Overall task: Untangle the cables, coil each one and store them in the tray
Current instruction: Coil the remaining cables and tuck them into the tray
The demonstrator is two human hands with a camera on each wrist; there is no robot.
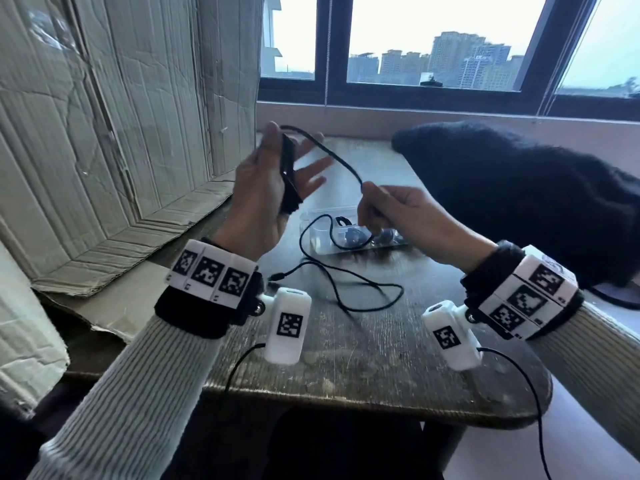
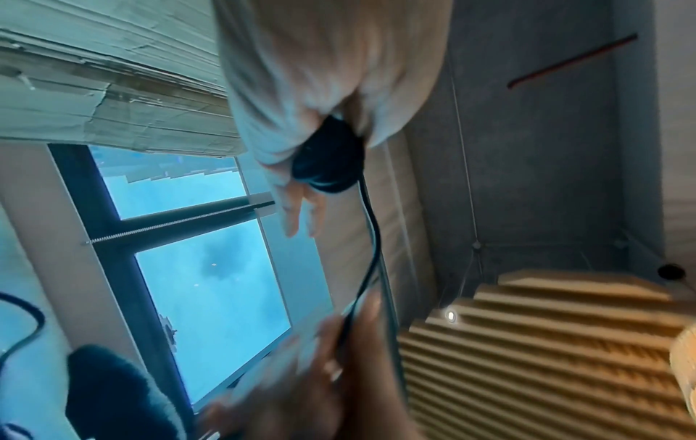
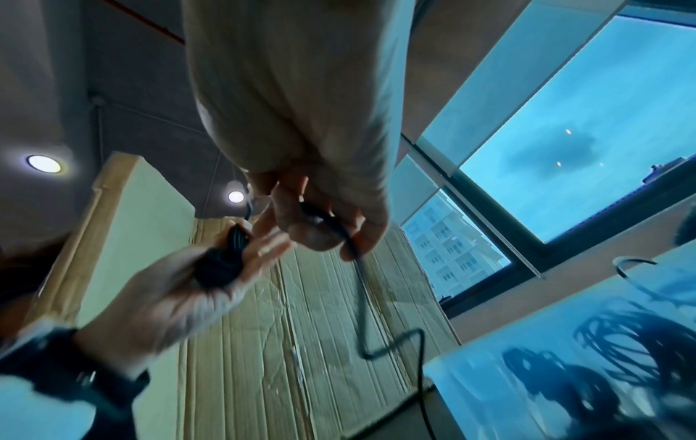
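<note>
My left hand (image 1: 294, 147) is raised over the table's far left, fingers spread, with a coil of black cable (image 1: 289, 174) held against its palm by the thumb. The same coil (image 2: 327, 157) shows in the left wrist view and on the palm (image 3: 222, 265) in the right wrist view. From the coil the cable arcs right to my right hand (image 1: 367, 195), which pinches it. Below, the loose tail (image 1: 363, 289) drops past the clear plastic tray (image 1: 311, 220) and loops on the table, its plug (image 1: 275, 277) lying left. Coiled cables (image 1: 353, 235) lie in the tray (image 3: 489, 372).
A black fuzzy garment (image 1: 519, 188) covers the table's right side, close behind my right hand. Flattened cardboard (image 1: 121, 133) leans on the left. The worn wooden table (image 1: 363, 348) ends at a front edge near me. Thin camera leads hang from both wrists.
</note>
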